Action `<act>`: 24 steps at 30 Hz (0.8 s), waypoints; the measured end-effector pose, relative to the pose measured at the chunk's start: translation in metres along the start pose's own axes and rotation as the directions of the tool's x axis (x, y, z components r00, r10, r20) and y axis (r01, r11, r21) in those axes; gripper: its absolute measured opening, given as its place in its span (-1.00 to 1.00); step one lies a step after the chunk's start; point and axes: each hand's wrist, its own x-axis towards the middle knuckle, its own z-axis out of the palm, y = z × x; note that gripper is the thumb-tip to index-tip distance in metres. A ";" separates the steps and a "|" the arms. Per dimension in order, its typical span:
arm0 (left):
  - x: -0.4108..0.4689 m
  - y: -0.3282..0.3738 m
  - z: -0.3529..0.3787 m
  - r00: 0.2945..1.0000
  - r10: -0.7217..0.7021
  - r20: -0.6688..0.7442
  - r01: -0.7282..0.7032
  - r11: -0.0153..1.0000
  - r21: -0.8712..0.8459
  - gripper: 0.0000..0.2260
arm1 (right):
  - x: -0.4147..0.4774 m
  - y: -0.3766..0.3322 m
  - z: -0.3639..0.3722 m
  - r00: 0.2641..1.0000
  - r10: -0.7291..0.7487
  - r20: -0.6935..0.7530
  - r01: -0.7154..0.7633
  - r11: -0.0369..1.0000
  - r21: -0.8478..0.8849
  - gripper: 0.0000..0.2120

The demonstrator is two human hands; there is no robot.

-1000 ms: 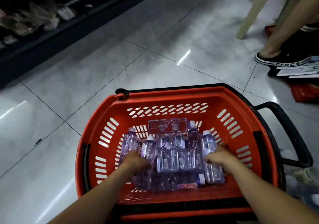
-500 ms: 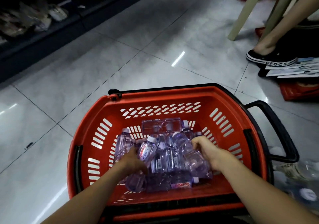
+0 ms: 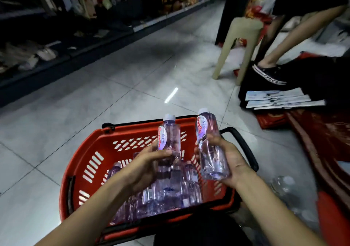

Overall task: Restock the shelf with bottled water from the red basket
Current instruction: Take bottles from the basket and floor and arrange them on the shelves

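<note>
Each hand grips one bottle upright above the red basket (image 3: 91, 162), ready for shelving: left hand (image 3: 145, 167) holds the left bottle (image 3: 169, 137), right hand (image 3: 230, 160) the right bottle (image 3: 210, 145).

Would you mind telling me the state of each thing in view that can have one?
red basket: on the floor, partly full
basket bottles: jumbled inside
left bottle: capped, upright, held over the red basket
right bottle: capped, slightly tilted, held up
left hand: gripping the left bottle
right hand: gripping the right bottle
stool: upright
</note>
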 end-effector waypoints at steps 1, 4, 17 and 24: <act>-0.004 0.006 0.018 0.998 0.033 0.058 -0.033 0.999 0.004 -0.49 | -0.018 -0.008 -0.001 0.999 -0.047 0.007 0.047 0.999 0.010 -0.32; -0.013 0.017 0.071 0.976 0.119 0.181 -0.122 0.992 0.011 -0.53 | -0.071 -0.023 -0.014 0.987 -0.159 0.017 0.158 0.985 0.068 -0.43; -0.061 -0.026 0.302 0.828 0.178 0.532 -0.344 0.910 0.230 -0.54 | -0.306 -0.018 -0.100 0.520 -0.794 -0.315 0.670 0.608 -0.425 -0.46; -0.070 -0.079 0.413 0.701 0.065 0.710 -0.357 0.894 0.270 -0.59 | -0.391 -0.015 -0.140 -0.019 -0.850 -0.526 0.550 0.430 -0.716 -0.48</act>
